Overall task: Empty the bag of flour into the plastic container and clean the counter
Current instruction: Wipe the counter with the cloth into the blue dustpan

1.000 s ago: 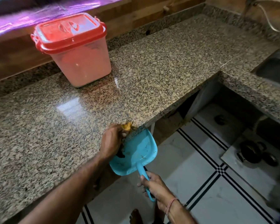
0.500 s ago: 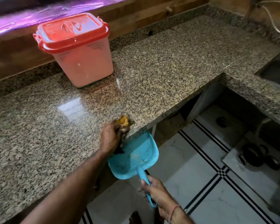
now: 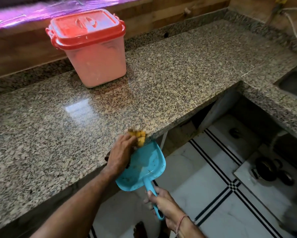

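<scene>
The plastic container (image 3: 94, 54) stands at the back of the granite counter (image 3: 170, 79), its red lid closed and pale flour showing through its walls. My left hand (image 3: 120, 154) grips a yellow sponge (image 3: 139, 137) pressed on the counter's front edge. Just below that edge my right hand (image 3: 163, 202) holds the handle of a blue dustpan (image 3: 142, 167), whose mouth sits under the sponge. A few crumbs lie in the pan. No flour bag is in view.
A steel sink (image 3: 295, 81) is set into the counter at the right, with a tap hose (image 3: 293, 26) above it. Below lies white tiled floor (image 3: 204, 191) with black lines. Dark pots (image 3: 268, 169) sit on a low slab at the right.
My left hand has slid the sponge a little forward along the counter edge, toward the pan. The dustpan stays under the edge, shifted slightly with it.
</scene>
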Demonstrator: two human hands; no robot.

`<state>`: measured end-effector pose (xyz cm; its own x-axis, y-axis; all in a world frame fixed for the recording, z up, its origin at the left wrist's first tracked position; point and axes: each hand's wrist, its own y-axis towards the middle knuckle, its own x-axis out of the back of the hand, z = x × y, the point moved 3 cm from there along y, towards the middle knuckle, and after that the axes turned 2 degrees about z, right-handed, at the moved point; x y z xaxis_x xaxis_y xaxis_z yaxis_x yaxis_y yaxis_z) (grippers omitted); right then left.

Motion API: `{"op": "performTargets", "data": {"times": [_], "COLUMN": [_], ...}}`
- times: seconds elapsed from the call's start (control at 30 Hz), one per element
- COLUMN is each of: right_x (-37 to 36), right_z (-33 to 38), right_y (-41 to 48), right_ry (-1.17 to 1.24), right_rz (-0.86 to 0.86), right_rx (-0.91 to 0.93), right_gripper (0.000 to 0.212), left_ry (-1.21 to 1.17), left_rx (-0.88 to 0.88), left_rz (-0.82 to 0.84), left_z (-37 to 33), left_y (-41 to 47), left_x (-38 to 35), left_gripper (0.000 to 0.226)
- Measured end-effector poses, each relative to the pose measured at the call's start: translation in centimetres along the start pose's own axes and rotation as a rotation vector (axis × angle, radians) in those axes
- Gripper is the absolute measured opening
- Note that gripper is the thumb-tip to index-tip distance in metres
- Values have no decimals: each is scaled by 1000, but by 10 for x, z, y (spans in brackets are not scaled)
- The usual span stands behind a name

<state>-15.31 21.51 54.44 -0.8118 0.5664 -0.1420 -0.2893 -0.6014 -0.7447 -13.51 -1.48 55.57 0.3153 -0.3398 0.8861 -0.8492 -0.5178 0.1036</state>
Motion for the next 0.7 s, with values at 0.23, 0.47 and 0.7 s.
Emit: {"op": "performTargets", "data": {"times": [0.23, 0.47, 0.7], "right_x": [-6, -6, -43], "right_z": [2, -13, -46], "right_y": [-6, -13, -16], "right_ry": [-48, -248, -511], "right_rz": [38, 93, 318], "right_rx": [11, -45, -144], "right_gripper": [13, 21, 23], "left_ry": [-98, -193, -342], "left_rx": [246, 540, 962], "left_rz": [48, -57, -294], "left_z": [-6, 10, 39], "left_y": [-48, -101, -228], "left_x": [-15, -6, 13], "left_gripper": [20, 27, 13]}}
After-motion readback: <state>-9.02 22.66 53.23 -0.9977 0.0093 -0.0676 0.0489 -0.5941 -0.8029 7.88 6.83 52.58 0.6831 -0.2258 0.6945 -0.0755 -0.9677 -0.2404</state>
